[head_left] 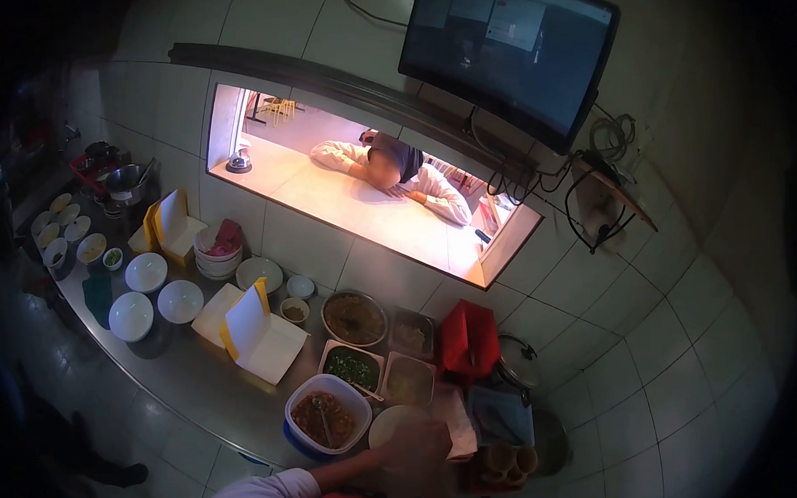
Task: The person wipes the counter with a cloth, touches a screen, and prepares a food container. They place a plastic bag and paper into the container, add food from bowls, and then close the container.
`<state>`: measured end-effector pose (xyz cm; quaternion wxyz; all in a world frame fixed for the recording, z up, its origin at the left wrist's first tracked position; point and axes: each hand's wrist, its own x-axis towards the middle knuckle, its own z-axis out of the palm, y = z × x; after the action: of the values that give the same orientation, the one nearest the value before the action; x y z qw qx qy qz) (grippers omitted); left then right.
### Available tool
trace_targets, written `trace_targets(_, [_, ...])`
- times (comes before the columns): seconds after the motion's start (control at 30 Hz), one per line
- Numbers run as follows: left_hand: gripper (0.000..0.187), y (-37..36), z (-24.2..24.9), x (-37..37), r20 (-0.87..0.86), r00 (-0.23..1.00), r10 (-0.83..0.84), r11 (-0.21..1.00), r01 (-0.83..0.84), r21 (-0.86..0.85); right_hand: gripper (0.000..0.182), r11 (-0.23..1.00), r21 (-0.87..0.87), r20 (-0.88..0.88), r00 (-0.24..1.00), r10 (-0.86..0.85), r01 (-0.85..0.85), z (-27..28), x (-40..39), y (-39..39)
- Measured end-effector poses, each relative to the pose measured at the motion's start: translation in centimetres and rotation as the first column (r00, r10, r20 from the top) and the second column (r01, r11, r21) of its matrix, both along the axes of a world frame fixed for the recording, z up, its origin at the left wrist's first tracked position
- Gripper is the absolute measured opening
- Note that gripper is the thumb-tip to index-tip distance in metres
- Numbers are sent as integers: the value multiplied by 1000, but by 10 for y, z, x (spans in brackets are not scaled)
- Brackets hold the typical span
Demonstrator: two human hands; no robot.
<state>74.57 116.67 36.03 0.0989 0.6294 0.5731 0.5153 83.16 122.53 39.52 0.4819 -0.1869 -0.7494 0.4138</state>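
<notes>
The metal counter point(201, 370) goes along the wall. On its l. part stand sm. dishes point(77, 229), three white bowls point(130, 316) & two open boxes point(275, 350); farther r., a metal bowl point(379, 307) w/ brown food, a pan point(358, 348) w/ chopped greens & a blue-white tub point(361, 400).

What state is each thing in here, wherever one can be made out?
Left hand: blurred, grip unclear.
Pale dish: partly hidden by that hand, contents unclear.
Blue-and-white tub: open, holding reddish-brown food and a utensil.
Square pan: open, holding chopped greens.
Round metal bowl: open, holding brownish food.
Nearer carton: open, flap raised.
Three white bowls: upright, seemingly empty.
Bowl stack: upright, pink item on top.
Screen: lit.
Serving hatch: open.
</notes>
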Motion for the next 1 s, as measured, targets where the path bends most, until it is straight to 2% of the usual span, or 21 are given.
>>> trace_targets(0.07, [43, 7, -24, 5, -15, 999, 32, 999, -32, -2, 28, 957, 80, 226, 930, -289, 278, -34, 0, 8])
trace_targets(0.1, [44, 10, -34, 7, -29, 997, 65, 998, -65, -1, 28, 957, 78, 226, 930, -289, 279, -38, -2, 10])
trace_targets(0.13, [44, -4, 4, 4, -30, 997, 65, 998, -65, -1, 35, 897, 254, 298, 853, -428, 361, -39, -5, 12])
trace_targets(0.17, [46, -19, 44, 3, 101, 995, -21, 993, 33, -116, 42, 805, 429, 339, 753, -564, 410, -39, -8, 12])
trace_targets(0.2, [47, -28, 73, 2, 238, 967, -90, 966, 142, -215, 42, 806, 428, 339, 754, -563, 410, -37, -10, 13])
trace_targets(0.23, [47, -12, 49, 13, 236, 968, -88, 967, 140, -214, 48, 880, 43, 357, 816, -455, 472, -35, -12, 14])
trace_targets(0.27, [41, 10, 2, 33, -131, 974, 186, 966, -206, -157, 55, 819, -348, 327, 878, -350, 456, -33, -13, 16])
trace_targets(0.3, [34, 23, -23, 43, -448, 774, 448, 870, -493, 17, 55, 819, -348, 327, 878, -350, 456, -33, -13, 17])
trace_targets(0.33, [34, 8, 11, 29, -447, 774, 448, 870, -493, 18, 57, 812, -434, 236, 919, -316, 390, -34, -13, 19])
trace_targets(0.37, [41, -10, 46, 8, -223, 966, 127, 927, -196, -319, 60, 799, -512, 139, 949, -285, 315, -35, -13, 20])
trace_targets(0.4, [49, -27, 77, -5, 109, 982, -154, 822, 189, -537, 60, 798, -513, 138, 948, -285, 315, -38, -11, 23])
trace_targets(0.47, [48, -41, 90, -5, 93, 987, -133, 880, 160, -446, 59, 915, -290, 159, 957, -243, 280, -44, -6, 28])
trace_targets(0.53, [48, -41, 81, -9, 82, 991, -106, 930, 128, -345, 59, 910, -337, 109, 970, -217, 241, -11, -7, 11])
trace_targets(0.6, [47, -33, 63, -19, 137, 988, -69, 879, 125, -460, 59, 905, -378, 57, 980, -189, 197, 10, -8, 3])
trace_targets(0.67, [47, -33, 64, -24, 132, 989, -61, 872, 117, -475, 58, 822, -553, 55, 990, -128, 136, 15, -9, 2])
trace_targets(0.73, [47, -36, 67, -27, 129, 991, -44, 868, 102, -486, 58, 860, -486, 94, 988, -124, 154, -14, -7, 13])
trace_targets(0.8, [52, -42, 59, -26, 113, 992, -53, 934, 90, -345, 58, 894, -416, 134, 984, -119, 165, -42, -4, 24])
trace_targets(0.83, [52, -38, 33, -25, 115, 992, -46, 936, 83, -342, 58, 913, -366, 152, 979, -133, 181, -50, -3, 27])
trace_targets(0.9, [58, -18, -30, -23, 49, 999, -15, 998, 18, -58, 58, 931, -310, 170, 975, -144, 192, -50, -3, 28])
trace_targets(0.97, [59, -18, -26, -24, 43, 999, -20, 996, 23, -82, 54, 924, -382, 66, 998, 12, 14, -30, -4, 20])
trace_targets(1.0, [61, -19, -22, -23, 37, 999, -29, 993, 33, -109, 54, 925, -379, 67, 998, 14, 12, -30, -5, 20])
